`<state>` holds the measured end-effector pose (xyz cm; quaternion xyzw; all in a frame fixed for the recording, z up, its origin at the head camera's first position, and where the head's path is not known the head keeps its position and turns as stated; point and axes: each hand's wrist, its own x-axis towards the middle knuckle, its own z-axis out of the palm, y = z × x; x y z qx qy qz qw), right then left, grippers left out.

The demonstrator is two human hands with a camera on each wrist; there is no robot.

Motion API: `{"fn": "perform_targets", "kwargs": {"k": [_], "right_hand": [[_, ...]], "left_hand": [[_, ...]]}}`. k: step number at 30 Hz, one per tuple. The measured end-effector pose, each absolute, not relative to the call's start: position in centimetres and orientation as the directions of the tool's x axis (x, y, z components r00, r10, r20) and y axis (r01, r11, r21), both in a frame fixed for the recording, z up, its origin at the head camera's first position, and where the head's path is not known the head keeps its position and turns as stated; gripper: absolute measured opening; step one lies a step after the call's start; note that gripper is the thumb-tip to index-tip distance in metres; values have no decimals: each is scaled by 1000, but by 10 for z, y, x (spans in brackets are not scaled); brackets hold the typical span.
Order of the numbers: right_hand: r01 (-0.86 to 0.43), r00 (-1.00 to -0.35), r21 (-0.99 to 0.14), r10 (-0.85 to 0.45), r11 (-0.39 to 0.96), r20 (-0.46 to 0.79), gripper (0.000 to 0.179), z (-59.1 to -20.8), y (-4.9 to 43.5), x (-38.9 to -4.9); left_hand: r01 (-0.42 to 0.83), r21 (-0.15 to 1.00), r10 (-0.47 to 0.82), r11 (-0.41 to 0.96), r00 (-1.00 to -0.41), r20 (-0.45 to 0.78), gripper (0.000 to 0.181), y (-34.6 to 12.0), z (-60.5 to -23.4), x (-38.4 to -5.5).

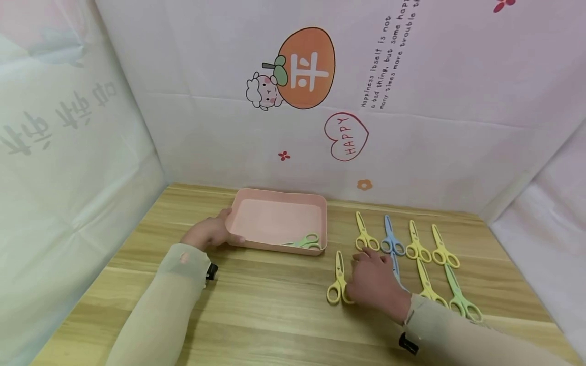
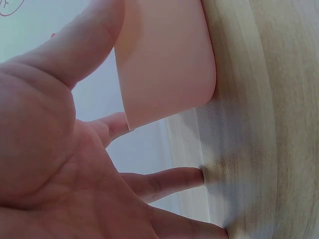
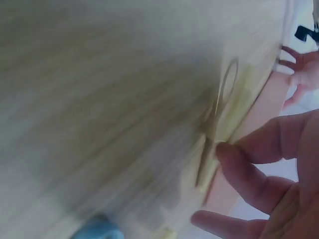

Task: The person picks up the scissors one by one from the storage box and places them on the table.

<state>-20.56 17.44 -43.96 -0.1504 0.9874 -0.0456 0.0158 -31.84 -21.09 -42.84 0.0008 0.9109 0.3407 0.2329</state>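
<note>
My left hand (image 1: 211, 231) touches the left end of a pink tray (image 1: 274, 248), thumb along its near wall in the left wrist view and other fingers spread, some tips on the table. A pair of green scissors (image 1: 308, 240) lies in the tray's near right corner. My right hand (image 1: 376, 282) hovers low, loosely bent, over the handles of yellow scissors (image 1: 339, 279), covering part of the right loop. In the right wrist view its fingertips overlap those blurred scissors (image 3: 225, 99). Just beyond its fingers lie more yellow scissors (image 1: 365, 239).
To the right, several scissors lie in two rows, including blue scissors (image 1: 391, 241), yellow scissors (image 1: 417, 246) and green scissors (image 1: 460, 297). Part of the second row is under my right hand and forearm. A printed cloth (image 1: 220, 137) stands along the table's back edge.
</note>
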Motion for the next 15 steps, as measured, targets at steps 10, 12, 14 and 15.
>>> {"fn": "perform_targets", "kwargs": {"k": [10,12,14,15], "right_hand": [[-545,-838,33,-545,838,-6,53,-447,180,-187],[-552,-833,49,-553,832,-6,55,-448,182,-183],[-548,-835,54,-550,834,7,55,-449,185,-180],[-542,-839,52,-544,838,10,55,-449,187,-178]], "left_hand": [[-87,611,205,787,-897,-392,118,-213,-427,-317],[-90,615,205,783,-897,-393,117,-213,-427,-317],[-87,614,206,784,-897,-390,117,-213,-427,-316],[-85,614,208,785,-897,-390,117,-212,-426,-315]]}}
